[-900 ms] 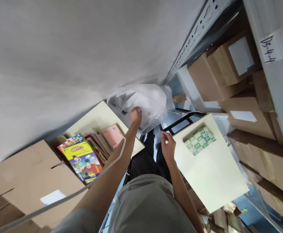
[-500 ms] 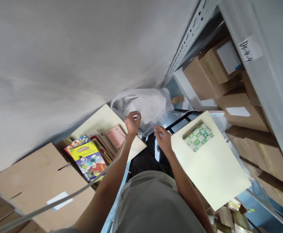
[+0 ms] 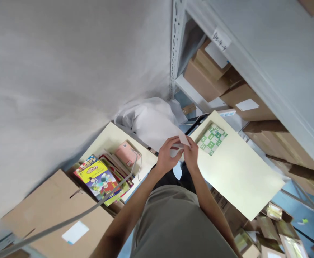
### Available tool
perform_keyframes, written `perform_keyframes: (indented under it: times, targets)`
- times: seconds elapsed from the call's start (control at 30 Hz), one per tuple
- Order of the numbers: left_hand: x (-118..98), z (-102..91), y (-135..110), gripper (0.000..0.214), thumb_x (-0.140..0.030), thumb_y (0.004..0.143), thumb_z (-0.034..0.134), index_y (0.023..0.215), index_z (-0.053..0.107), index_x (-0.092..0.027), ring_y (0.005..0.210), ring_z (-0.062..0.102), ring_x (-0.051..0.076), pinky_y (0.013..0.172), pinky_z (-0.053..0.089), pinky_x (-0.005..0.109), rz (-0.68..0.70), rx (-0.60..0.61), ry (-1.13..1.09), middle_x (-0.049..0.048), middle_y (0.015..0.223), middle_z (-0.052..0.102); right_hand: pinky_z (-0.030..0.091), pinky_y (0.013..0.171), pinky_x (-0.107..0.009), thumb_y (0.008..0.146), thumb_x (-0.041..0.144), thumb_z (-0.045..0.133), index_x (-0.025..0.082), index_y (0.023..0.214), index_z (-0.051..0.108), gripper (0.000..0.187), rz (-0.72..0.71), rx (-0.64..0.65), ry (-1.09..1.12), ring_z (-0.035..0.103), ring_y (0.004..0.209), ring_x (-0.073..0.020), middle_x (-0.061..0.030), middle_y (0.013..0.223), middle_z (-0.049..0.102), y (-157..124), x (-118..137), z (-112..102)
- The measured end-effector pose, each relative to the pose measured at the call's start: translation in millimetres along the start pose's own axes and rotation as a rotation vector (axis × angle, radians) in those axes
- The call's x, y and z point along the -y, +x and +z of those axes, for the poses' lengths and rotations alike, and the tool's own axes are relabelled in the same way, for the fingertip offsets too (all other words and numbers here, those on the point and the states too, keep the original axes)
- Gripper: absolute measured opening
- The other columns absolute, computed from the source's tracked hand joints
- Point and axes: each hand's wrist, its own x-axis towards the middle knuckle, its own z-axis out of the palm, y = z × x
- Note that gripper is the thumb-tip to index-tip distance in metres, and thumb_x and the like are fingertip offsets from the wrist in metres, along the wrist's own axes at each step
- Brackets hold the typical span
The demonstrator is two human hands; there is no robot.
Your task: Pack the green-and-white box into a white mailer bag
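Observation:
Both hands meet in front of my chest on a small white slip of paper (image 3: 183, 139). My left hand (image 3: 167, 156) pinches its lower edge and my right hand (image 3: 191, 153) holds its right side. Just beyond them lies a crumpled white plastic bag (image 3: 151, 120). Left of my left arm an open cream box (image 3: 111, 138) holds a pink book (image 3: 126, 154) and colourful children's books (image 3: 99, 179). To the right lies a cream board (image 3: 234, 172) with a green-and-white checked cut-out (image 3: 212, 138).
A grey metal shelf rack (image 3: 177, 43) on the right carries several brown cartons (image 3: 207, 75) with white labels. A closed carton (image 3: 51, 211) sits at lower left. A grey cable (image 3: 92, 211) runs across it. Loose packets (image 3: 277, 236) lie on the blue floor at lower right.
My left hand left the white plastic bag and came back toward me. Both hands joined on the small white slip. The view swung so the shelf rack stands more upright.

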Motion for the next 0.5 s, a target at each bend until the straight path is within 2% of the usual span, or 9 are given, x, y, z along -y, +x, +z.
perform_keyframes:
  times: [0.07, 0.13, 0.23, 0.27, 0.33, 0.4, 0.5]
  targets:
    - [-8.2, 11.9, -0.1, 0.045, -0.036, 0.104, 0.062, 0.148, 0.06, -0.027, 0.12, 0.074, 0.024, 0.1, 0.064, 0.04, 0.11, 0.007, 0.034, 0.0118, 0.147, 0.066, 0.063, 0.08, -0.035, 0.1, 0.051, 0.059, 0.019, 0.116, 0.079, 0.041, 0.046, -0.09, 0.006, 0.078, 0.083, -0.0217, -0.0063, 0.1, 0.084, -7.0, -7.5, -38.3]
    - [-9.7, 27.1, 3.0, 0.05, -0.043, 0.107, 0.061, 0.155, 0.055, -0.028, 0.14, 0.064, 0.03, 0.115, 0.056, 0.049, 0.206, 0.001, 0.193, 0.0139, 0.156, 0.061, 0.059, 0.064, -0.031, 0.099, 0.059, 0.061, 0.017, 0.114, 0.078, 0.048, 0.09, -0.187, 0.013, 0.072, 0.063, -0.0177, -0.0058, 0.088, 0.083, -16.2, -19.0, -78.2]
    - [-2.2, 61.8, 9.2, 0.078, -0.062, 0.104, 0.062, 0.168, 0.04, -0.024, 0.168, 0.025, 0.04, 0.133, 0.032, 0.063, 0.314, 0.103, 0.471, 0.0185, 0.178, 0.035, 0.052, 0.056, -0.027, 0.097, 0.066, 0.065, 0.017, 0.098, 0.077, 0.05, 0.108, -0.332, -0.033, 0.063, 0.052, -0.0142, -0.0029, 0.075, 0.077, -34.8, -41.4, -139.5]
    - [1.5, 77.2, 10.1, 0.086, -0.067, 0.103, 0.06, 0.172, 0.034, -0.023, 0.171, 0.014, 0.041, 0.135, 0.025, 0.065, 0.34, 0.162, 0.544, 0.0189, 0.182, 0.024, 0.05, 0.055, -0.027, 0.097, 0.067, 0.065, 0.018, 0.089, 0.075, 0.05, 0.111, -0.375, -0.064, 0.061, 0.05, -0.0138, -0.0015, 0.07, 0.074, -41.8, -50.4, -160.3]
    - [8.9, 113.1, 8.1, 0.095, -0.073, 0.102, 0.054, 0.176, 0.023, -0.021, 0.172, 0.002, 0.041, 0.137, 0.014, 0.067, 0.379, 0.272, 0.662, 0.0186, 0.185, 0.009, 0.047, 0.055, -0.027, 0.097, 0.071, 0.064, 0.021, 0.074, 0.067, 0.055, 0.12, -0.449, -0.131, 0.056, 0.047, -0.0136, 0.0008, 0.06, 0.066, -55.4, -72.1, -202.6]
    - [15.4, 154.1, 0.6, 0.099, -0.074, 0.103, 0.05, 0.178, 0.016, -0.02, 0.171, -0.002, 0.041, 0.137, 0.008, 0.067, 0.402, 0.359, 0.749, 0.0186, 0.185, 0.002, 0.045, 0.056, -0.027, 0.097, 0.077, 0.06, 0.023, 0.069, 0.062, 0.061, 0.13, -0.504, -0.197, 0.055, 0.048, -0.0145, 0.001, 0.057, 0.063, -67.4, -99.6, -245.1]
    - [25.1, 219.3, -16.8, 0.101, -0.074, 0.103, 0.049, 0.178, 0.013, -0.016, 0.171, -0.003, 0.043, 0.136, 0.004, 0.068, 0.417, 0.458, 0.835, 0.0208, 0.184, 0.0, 0.044, 0.059, -0.028, 0.094, 0.087, 0.054, 0.024, 0.069, 0.059, 0.068, 0.164, -0.57, -0.283, 0.059, 0.055, -0.0176, -0.0025, 0.059, 0.066, -82.2, -149.3, -307.2]
